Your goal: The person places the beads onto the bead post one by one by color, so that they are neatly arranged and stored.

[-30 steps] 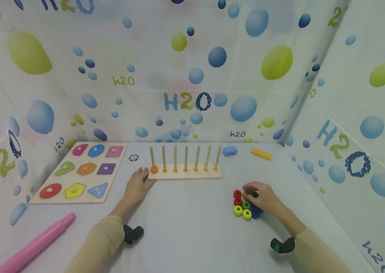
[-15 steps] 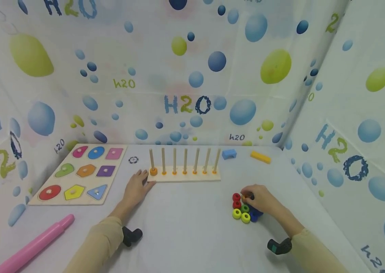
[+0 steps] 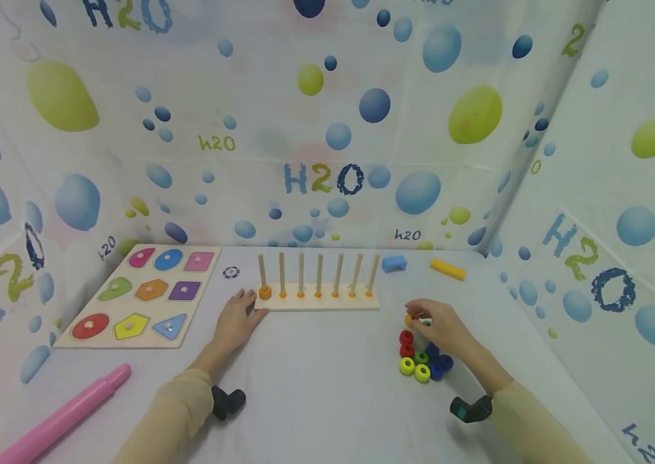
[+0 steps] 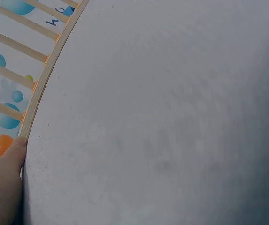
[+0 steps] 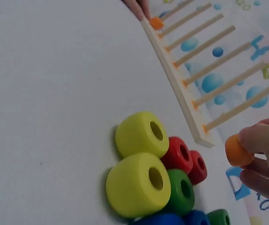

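A wooden peg rack (image 3: 317,299) with several upright pegs stands mid-table, an orange ring (image 3: 265,292) on its leftmost peg. My left hand (image 3: 236,320) rests flat against the rack's left end (image 4: 28,119), fingers straight. My right hand (image 3: 433,320) pinches a small orange ring (image 5: 236,151) above the table, right of the rack. Below it lies a cluster of rings: two red (image 3: 406,343), two yellow (image 3: 414,368), green (image 3: 421,356) and blue (image 3: 439,366). In the right wrist view the yellow rings (image 5: 139,159) lie closest, with the rack (image 5: 176,86) behind.
A shape puzzle board (image 3: 140,294) lies at the left, a pink rolling pin (image 3: 60,415) near the front left. A blue block (image 3: 394,263) and a yellow bar (image 3: 447,269) sit behind the rack. Patterned walls enclose the table on three sides.
My right hand has risen from the ring cluster with an orange ring pinched in it, moving up toward the rack. The left hand has stayed at the rack's end.
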{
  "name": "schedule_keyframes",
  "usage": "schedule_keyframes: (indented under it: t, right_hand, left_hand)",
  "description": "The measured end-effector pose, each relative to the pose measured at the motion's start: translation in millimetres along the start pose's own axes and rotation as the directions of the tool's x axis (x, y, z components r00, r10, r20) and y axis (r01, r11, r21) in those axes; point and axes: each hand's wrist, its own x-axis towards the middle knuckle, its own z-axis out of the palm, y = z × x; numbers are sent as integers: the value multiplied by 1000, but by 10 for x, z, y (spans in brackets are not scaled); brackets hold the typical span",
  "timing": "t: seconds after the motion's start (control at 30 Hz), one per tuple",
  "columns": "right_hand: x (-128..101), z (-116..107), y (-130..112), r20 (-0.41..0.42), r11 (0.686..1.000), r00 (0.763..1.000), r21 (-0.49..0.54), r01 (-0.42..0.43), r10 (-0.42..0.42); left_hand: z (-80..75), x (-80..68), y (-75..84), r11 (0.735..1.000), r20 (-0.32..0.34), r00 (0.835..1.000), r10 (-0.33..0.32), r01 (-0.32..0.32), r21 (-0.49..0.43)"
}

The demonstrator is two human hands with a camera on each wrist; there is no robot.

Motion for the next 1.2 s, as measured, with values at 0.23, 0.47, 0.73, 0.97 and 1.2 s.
schedule_keyframes:
  t: [0.23,0.47,0.73,0.97,1.2]
  right_hand:
    - [385,113,-182,-47,988,988,50,148,-145]
    - [856,293,-574,-118,945,944,79,318,-308]
    - [1446,504,-1047,-203,920,909,71,385,-365]
    - [1870,802,-1372,-239,891,900,188,412,-366]
    - [2125,1048,-1630,-186,914,929,200,354,-319]
  left_hand:
    - [-21,43,37,1000,8,1000,-4,4,-6]
    - [-10,59,50,1000,3,1000,-4,4,-12]
    - [7,42,36,1000,-15,1000,22,-22,-3]
    - [-2,-30,52,1000,3,1000,-19,19,-1]
    - [11,-27,19,1000,-30,999,21,-21,4]
